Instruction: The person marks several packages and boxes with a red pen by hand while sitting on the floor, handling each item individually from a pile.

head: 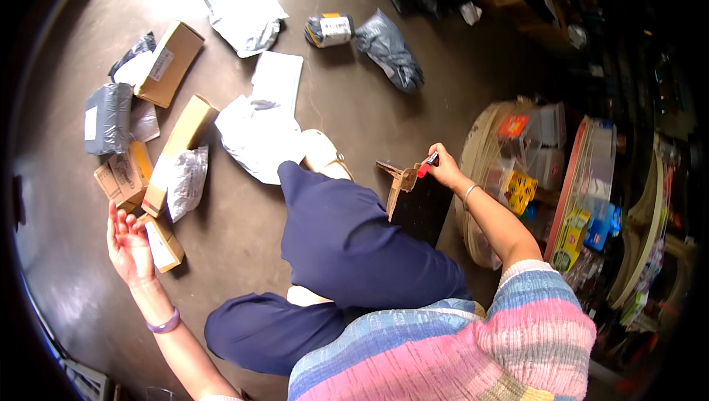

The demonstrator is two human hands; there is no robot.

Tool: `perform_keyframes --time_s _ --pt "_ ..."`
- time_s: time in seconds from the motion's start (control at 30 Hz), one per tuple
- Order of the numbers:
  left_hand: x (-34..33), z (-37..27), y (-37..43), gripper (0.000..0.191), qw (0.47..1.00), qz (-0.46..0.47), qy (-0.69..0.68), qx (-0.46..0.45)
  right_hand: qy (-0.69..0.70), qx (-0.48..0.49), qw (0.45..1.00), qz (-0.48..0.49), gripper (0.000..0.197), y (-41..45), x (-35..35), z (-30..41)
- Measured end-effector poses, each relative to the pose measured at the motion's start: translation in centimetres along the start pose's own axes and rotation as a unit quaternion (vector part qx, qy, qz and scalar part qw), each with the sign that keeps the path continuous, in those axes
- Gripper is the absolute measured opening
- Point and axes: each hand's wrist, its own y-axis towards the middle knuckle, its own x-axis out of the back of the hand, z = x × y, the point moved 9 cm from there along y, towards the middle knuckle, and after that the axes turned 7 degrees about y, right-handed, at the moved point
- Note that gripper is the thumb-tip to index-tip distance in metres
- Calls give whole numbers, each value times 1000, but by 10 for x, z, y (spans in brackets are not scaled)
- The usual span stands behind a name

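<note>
My left hand (130, 243) is raised palm up with its fingers apart and nothing in it, beside a small cardboard box with a white label (164, 243). On the right, my right hand (443, 167) grips a marker with a red end and a dark end (427, 164). Just left of the marker is a torn piece of brown cardboard (402, 182). A long cardboard box (185, 135) and a silvery plastic parcel (188, 182) lie on the floor above my left hand. A white plastic bag (260, 138) lies near my shoe.
Cardboard boxes and a grey wrapped parcel (111, 118) cluster at left. A large brown box (171, 63), a white parcel (246, 24), a dark roll-shaped package (329, 30) and a grey plastic parcel (390, 52) lie farther off. Tubs with packaged goods (520, 190) stand at right.
</note>
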Motion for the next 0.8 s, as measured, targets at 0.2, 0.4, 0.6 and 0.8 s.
perform_keyframes --time_s 0.2,0.4,0.6,0.8 --pt "41 -52 -57 38 987 -111 13 -116 -189 23 960 -205 42 83 58 118" --pt "27 -37 -157 38 930 -287 0 -228 -373 79 915 -129 47 177 27 141" --pt "-69 7 -258 29 878 -342 -76 -325 -322 89 939 -76 30 207 33 92" --pt "-171 44 -310 25 865 -344 -61 -361 16 349 931 -101 33 214 44 185"
